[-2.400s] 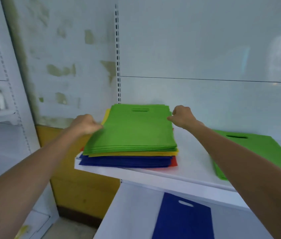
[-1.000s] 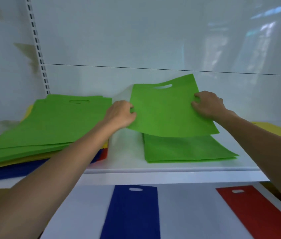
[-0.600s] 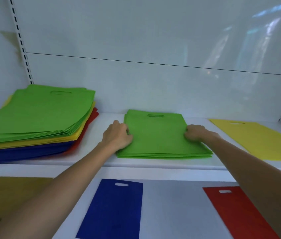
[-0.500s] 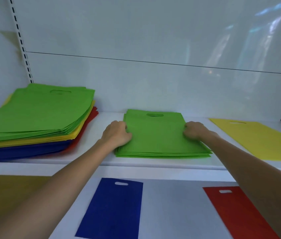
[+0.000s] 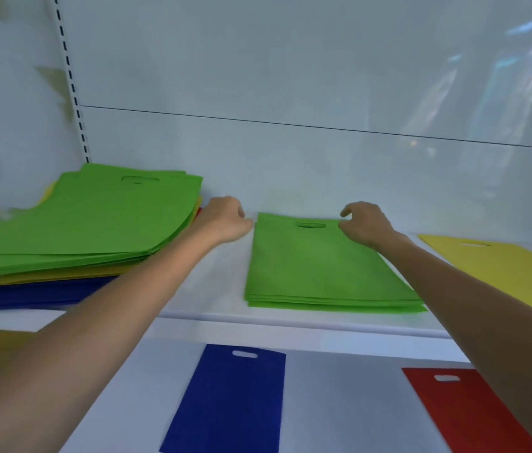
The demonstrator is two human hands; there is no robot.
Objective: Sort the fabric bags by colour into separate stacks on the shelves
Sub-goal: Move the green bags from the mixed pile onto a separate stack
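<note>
The green stack (image 5: 323, 273) lies mid upper shelf (image 5: 290, 323). At its 11 o'clock corner the left hand (image 5: 225, 220) is curled, empty; at 1 o'clock the right hand (image 5: 366, 223) hovers, loosely bent, empty. A mixed pile (image 5: 78, 223) lies at 9 o'clock, a yellow bag (image 5: 503, 273) at 3. The lower shelf (image 5: 339, 403) holds a blue bag (image 5: 232, 400) and a red bag (image 5: 467, 413).

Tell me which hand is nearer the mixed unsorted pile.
Left. The left hand hangs just beside the mixed pile's right edge; the right hand is farther, over the green stack.

White back panel (image 5: 290, 76) with seam; slotted upright (image 5: 71, 83); blotchy wall (image 5: 6, 93) left.
</note>
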